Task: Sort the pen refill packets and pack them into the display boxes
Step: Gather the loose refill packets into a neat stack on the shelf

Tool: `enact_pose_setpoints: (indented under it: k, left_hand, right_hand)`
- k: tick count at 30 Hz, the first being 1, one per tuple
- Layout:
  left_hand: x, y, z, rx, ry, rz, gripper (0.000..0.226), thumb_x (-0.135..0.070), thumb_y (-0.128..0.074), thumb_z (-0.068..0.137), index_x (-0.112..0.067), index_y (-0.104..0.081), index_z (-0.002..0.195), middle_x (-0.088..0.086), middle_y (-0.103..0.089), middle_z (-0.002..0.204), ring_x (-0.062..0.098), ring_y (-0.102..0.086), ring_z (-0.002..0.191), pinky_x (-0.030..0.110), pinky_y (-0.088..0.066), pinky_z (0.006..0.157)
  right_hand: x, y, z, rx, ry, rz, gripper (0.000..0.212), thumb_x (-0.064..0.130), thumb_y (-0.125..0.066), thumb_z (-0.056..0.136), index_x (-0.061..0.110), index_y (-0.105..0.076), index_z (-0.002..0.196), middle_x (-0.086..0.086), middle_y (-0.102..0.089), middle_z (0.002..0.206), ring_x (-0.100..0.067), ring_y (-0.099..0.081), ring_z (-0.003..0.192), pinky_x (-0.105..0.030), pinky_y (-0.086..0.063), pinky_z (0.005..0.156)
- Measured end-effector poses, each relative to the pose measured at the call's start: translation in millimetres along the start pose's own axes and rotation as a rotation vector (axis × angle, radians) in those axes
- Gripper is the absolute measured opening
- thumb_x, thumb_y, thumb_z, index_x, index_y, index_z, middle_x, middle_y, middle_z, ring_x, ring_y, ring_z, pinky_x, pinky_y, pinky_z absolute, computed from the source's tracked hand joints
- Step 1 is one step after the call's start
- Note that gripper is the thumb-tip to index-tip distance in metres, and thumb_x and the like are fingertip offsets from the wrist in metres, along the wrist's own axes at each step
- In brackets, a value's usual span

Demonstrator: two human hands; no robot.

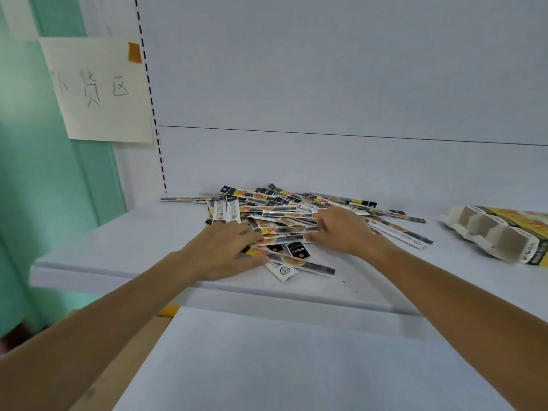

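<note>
Paper sign (98,90): fixed with 1 strip of orange tape to the upright above the shelf's left rear corner; it carries handwritten characters.

Shelf (118,241): white, and it carries all task items. A second white shelf (296,366) lies below its front edge.

Left hand (225,247): it rests on the near left side of the pile, palm down. The fingers are fairly straight and spread, pressing on the packets. It grips nothing.

Pen refill packets (281,215): 1 loose, overlapping pile at the middle of the shelf. It runs from close to the rear wall to near the front edge. The packets are long and narrow, printed black, yellow and white, and they lie at mixed angles.

Right hand (344,229): it is on the right side of the pile, knuckles up. The fingers and thumb are curled down and pinch the ends of packets in the top layer.

Display box (504,235): it lies on the right part of the shelf, well apart from the pile. Its cardboard compartments face the pile, and its outer face is yellow and black.
</note>
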State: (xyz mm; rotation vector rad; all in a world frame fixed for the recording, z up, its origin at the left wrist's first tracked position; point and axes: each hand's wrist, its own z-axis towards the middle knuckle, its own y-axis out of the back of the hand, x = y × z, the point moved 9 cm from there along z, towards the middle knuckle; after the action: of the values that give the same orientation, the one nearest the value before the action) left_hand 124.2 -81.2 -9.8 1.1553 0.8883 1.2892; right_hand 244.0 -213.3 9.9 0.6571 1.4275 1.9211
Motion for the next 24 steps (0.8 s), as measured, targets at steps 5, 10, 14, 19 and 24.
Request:
enact_pose_setpoints:
  k: [5,10,14,19,24]
  left_hand:
    - [3.7,3.5,2.5,-0.045,0.054,-0.177,0.050,-0.053,-0.049,0.089,-0.027,-0.049,0.131,-0.007,-0.048,0.133,0.012,-0.043,0.120,0.024,-0.035,0.094]
    - [16.8,1.1,-0.7,-0.027,0.082,-0.232,0.044,-0.053,-0.053,0.087,-0.030,-0.056,0.124,-0.007,-0.049,0.130,0.012,-0.041,0.120,0.027,-0.035,0.095]
    - [28.6,4.2,-11.7,0.003,0.105,-0.225,0.090,-0.089,-0.035,0.056,-0.034,-0.055,0.124,-0.014,-0.047,0.128,0.008,-0.039,0.120,0.027,-0.035,0.097]
    - [15.0,4.1,-10.4,0.036,0.095,-0.358,0.071,-0.063,-0.063,0.072,-0.039,-0.039,0.135,-0.012,-0.038,0.141,0.007,-0.032,0.129,0.025,-0.030,0.105]
    - [2.0,1.0,-2.7,0.092,0.103,-0.456,0.082,-0.059,-0.070,0.069,-0.038,-0.034,0.139,-0.017,-0.039,0.141,0.007,-0.039,0.128,0.018,-0.032,0.096]
  right_hand:
    - [21.6,-4.3,-4.1,0.093,0.043,0.207,0.051,0.062,-0.052,0.082,0.017,-0.042,0.061,0.003,-0.044,0.059,-0.017,-0.044,0.060,-0.027,-0.031,0.053]
    - [26.9,-8.1,-10.5,0.274,0.088,0.320,0.030,0.035,-0.072,0.078,0.013,-0.057,0.091,0.006,-0.052,0.080,-0.015,-0.049,0.080,-0.024,-0.036,0.061]
    - [-12.8,3.4,-16.0,0.376,-0.015,0.121,0.028,0.021,-0.075,0.076,0.017,-0.054,0.094,0.002,-0.053,0.095,-0.017,-0.049,0.089,-0.021,-0.037,0.062]
    - [-26.4,6.1,-19.8,0.333,-0.065,0.175,0.065,0.016,-0.064,0.081,0.018,-0.036,0.140,-0.003,-0.039,0.144,-0.022,-0.038,0.130,-0.031,-0.035,0.101]
    - [-4.9,-4.5,-19.5,0.406,0.012,0.148,0.067,0.022,-0.063,0.083,0.024,-0.033,0.143,0.000,-0.052,0.125,-0.017,-0.047,0.104,-0.025,-0.036,0.085]
